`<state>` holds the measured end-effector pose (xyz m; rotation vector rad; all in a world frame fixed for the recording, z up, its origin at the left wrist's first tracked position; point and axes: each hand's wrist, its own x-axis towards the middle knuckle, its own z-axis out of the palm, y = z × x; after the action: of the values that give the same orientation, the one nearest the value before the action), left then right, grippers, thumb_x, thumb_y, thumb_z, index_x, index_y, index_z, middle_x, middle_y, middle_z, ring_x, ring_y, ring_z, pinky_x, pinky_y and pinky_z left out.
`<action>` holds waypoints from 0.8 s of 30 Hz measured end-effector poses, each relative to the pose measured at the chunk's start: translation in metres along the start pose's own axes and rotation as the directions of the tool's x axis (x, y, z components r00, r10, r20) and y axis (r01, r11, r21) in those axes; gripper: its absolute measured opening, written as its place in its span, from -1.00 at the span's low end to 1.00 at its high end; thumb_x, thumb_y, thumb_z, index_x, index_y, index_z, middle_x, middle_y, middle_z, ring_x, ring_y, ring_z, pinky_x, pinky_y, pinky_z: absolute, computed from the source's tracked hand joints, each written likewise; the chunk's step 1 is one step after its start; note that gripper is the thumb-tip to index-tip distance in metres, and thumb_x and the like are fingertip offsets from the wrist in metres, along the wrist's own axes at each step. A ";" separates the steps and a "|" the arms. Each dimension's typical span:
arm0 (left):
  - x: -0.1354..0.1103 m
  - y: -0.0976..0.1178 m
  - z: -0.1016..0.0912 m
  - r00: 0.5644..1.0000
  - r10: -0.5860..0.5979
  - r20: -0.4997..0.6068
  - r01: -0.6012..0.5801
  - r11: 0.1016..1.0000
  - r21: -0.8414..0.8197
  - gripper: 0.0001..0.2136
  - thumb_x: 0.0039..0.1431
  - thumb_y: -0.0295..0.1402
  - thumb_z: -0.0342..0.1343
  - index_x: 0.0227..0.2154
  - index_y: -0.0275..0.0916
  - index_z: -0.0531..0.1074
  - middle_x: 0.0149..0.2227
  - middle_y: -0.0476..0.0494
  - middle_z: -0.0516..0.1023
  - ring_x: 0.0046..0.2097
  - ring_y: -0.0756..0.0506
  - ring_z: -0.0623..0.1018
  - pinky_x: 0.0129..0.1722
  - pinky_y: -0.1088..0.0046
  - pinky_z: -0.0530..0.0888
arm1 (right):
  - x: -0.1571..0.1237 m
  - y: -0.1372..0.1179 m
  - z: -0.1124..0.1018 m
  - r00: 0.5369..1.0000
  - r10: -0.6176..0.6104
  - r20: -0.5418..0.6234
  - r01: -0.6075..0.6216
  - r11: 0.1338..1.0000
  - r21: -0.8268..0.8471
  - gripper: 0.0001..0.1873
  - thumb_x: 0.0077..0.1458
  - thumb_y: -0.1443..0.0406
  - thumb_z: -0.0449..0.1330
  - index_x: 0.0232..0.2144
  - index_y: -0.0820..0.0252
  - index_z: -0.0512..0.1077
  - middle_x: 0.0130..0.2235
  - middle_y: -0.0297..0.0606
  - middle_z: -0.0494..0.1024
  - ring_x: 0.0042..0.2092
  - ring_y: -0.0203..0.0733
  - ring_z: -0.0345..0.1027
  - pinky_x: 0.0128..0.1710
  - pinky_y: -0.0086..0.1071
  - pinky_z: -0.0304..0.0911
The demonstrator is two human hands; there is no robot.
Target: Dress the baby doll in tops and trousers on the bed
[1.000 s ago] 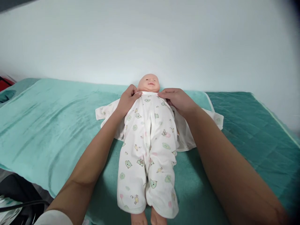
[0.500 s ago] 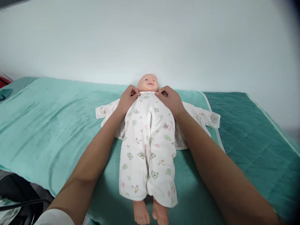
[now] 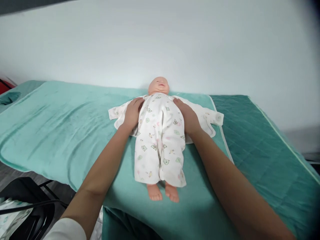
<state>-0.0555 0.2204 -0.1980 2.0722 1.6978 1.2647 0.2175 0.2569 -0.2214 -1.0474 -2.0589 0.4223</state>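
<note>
A baby doll [image 3: 159, 86] lies on its back on a teal towel [image 3: 62, 120], head toward the wall, bare feet toward me. It wears a white printed romper [image 3: 160, 146] with its sleeves spread out to both sides. My left hand [image 3: 132, 113] lies flat on the doll's left flank, fingers stretched over the cloth. On the other flank my right hand [image 3: 188, 116] rests flat in the same way. Neither hand grips anything.
The towel covers a table with a darker quilted green cover [image 3: 262, 146] showing on the right. A white wall stands behind. A black chair [image 3: 30, 206] with patterned cloth sits at the lower left, below the table's edge.
Both hands have let go of the romper's neckline and slid down to the doll's sides, now lying flat. The view has pulled back, so the doll's feet show fully.
</note>
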 end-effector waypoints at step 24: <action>-0.060 0.002 -0.015 0.986 -0.007 0.164 -0.030 0.974 0.225 -0.70 0.24 -0.47 -0.04 -0.06 -0.33 0.53 0.22 -0.38 0.44 0.23 -0.32 0.39 0.27 0.05 0.38 | -0.154 -0.220 -0.031 0.852 0.070 0.519 0.101 0.950 -0.294 -0.68 0.15 0.60 0.05 -0.18 0.15 0.39 -0.10 -0.24 0.50 -0.11 -0.10 0.38 -0.09 -0.19 0.28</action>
<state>-0.0632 0.1618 -0.2170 2.2433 1.8303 0.9093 0.1782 0.0000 -0.1476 -1.1929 -2.6930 0.4148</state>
